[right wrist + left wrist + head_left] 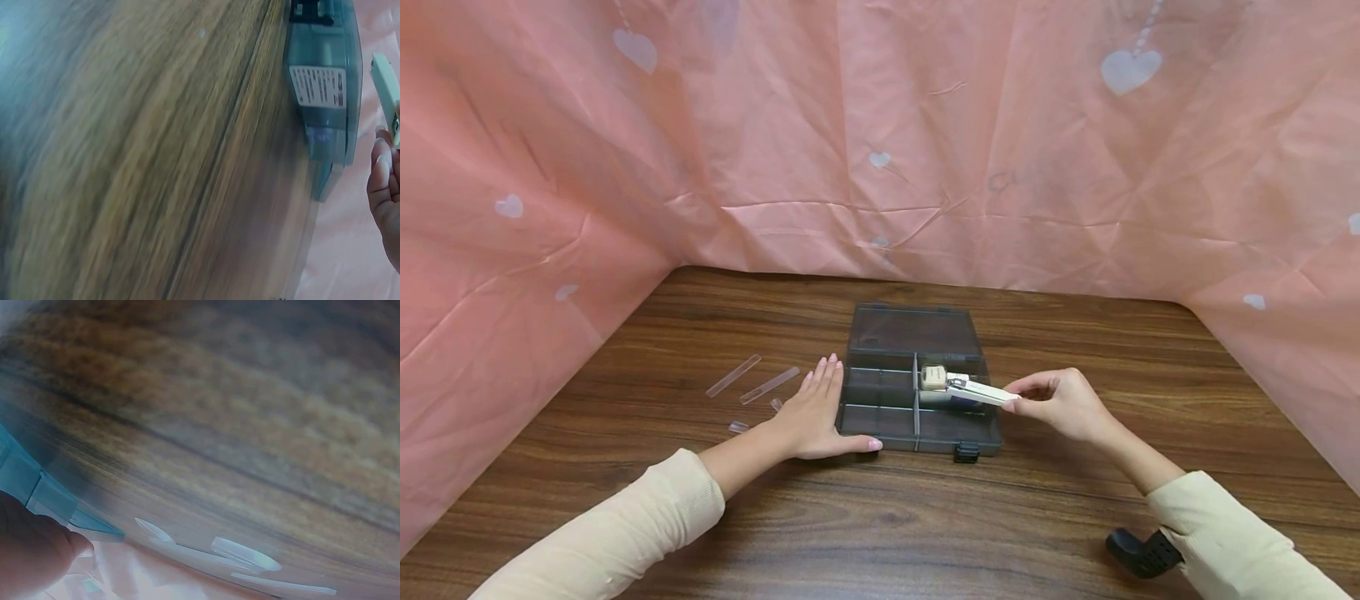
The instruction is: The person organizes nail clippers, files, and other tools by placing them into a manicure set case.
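Note:
A dark see-through compartment box (878,421) lies with its lid (913,329) folded back. My left hand (816,419) rests along its left side, fingers straight, the thumb reaching over the front left corner. Between thumb and fingers my right hand (1066,407) pinches one end of a white nail clipper (988,392). The clipper's metal tip points left, over the right compartments, overlapping a small bottle with a beige top (934,377). Other items beneath the clipper are partly hidden. In the right wrist view the clipper (385,87) shows beyond the box's labelled side (319,86).
Left of the box, several clear plastic strips (733,375) and short pieces lie on the wooden table (880,517). A black latch (967,452) sticks out at the box's front. Pink cloth (880,108) hangs around the back and sides. A black device (1138,552) sits by the right sleeve.

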Action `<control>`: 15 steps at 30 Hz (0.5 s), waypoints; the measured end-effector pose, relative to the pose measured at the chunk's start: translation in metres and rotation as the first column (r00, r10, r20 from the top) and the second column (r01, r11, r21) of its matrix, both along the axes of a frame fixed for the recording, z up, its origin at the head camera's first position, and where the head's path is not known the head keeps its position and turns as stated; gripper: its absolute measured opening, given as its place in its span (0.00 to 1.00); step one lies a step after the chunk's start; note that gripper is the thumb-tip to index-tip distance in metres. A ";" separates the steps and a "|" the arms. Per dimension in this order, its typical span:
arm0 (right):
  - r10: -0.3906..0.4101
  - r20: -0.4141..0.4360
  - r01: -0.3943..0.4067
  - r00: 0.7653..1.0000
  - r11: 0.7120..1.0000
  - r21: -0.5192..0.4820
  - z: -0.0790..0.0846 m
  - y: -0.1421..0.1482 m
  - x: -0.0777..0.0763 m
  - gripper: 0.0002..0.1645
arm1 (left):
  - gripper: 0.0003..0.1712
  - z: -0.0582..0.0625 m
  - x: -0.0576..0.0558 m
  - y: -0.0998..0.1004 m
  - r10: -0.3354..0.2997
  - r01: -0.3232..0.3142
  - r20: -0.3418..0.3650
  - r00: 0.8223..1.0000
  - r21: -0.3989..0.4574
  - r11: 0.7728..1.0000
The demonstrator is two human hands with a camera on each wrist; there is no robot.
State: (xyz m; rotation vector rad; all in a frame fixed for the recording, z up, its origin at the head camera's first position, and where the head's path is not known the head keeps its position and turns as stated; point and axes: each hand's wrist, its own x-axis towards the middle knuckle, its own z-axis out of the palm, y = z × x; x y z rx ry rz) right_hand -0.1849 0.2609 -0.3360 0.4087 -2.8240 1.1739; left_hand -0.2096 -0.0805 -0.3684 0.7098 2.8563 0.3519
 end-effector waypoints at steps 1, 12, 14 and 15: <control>0.008 0.005 -0.008 1.000 1.000 0.000 -0.001 -0.002 0.000 0.12 | 0.70 0.000 0.000 0.000 0.000 0.000 0.001 1.000 0.000 1.000; 0.155 0.013 -0.155 0.988 0.988 0.026 -0.006 -0.019 -0.007 0.09 | 0.70 0.000 0.000 0.000 0.007 -0.007 0.004 1.000 0.001 1.000; 0.169 0.005 -0.169 0.986 0.985 0.046 -0.008 -0.022 -0.008 0.08 | 0.70 0.000 0.000 0.000 0.005 -0.005 0.003 1.000 0.002 1.000; 0.172 -0.001 -0.172 0.985 0.983 0.060 -0.009 -0.024 -0.009 0.07 | 0.70 0.000 0.000 0.000 0.003 -0.003 0.004 1.000 0.004 1.000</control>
